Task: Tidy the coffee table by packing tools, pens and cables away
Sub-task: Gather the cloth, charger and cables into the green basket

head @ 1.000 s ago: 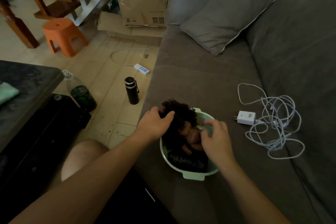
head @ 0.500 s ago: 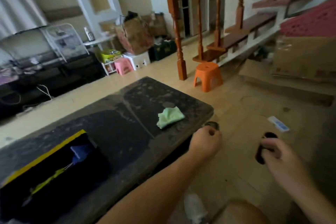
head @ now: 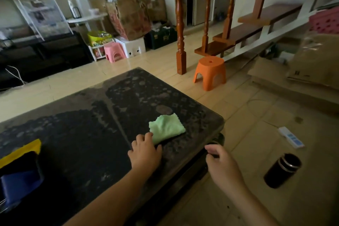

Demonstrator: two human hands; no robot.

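The left grip (head: 145, 154) is laid on the dark bench (head: 91, 143) at centre frame. Its fingers are apart and relaxed, and the fingertips touch the near corner of a folded green cloth (head: 167, 128). The right grip (head: 222, 166) is held just off the bench's right edge, with fingers loosely curled and nothing clasped. A black case (head: 18, 163) with a yellow rim is seen on the bench at lower left of the frame, with a blue item (head: 20, 183) inside. On the floor at right, a black flask (head: 282, 169) is stood near a white power strip (head: 291, 136). An orange stool (head: 210, 71) is seen beyond the bench.
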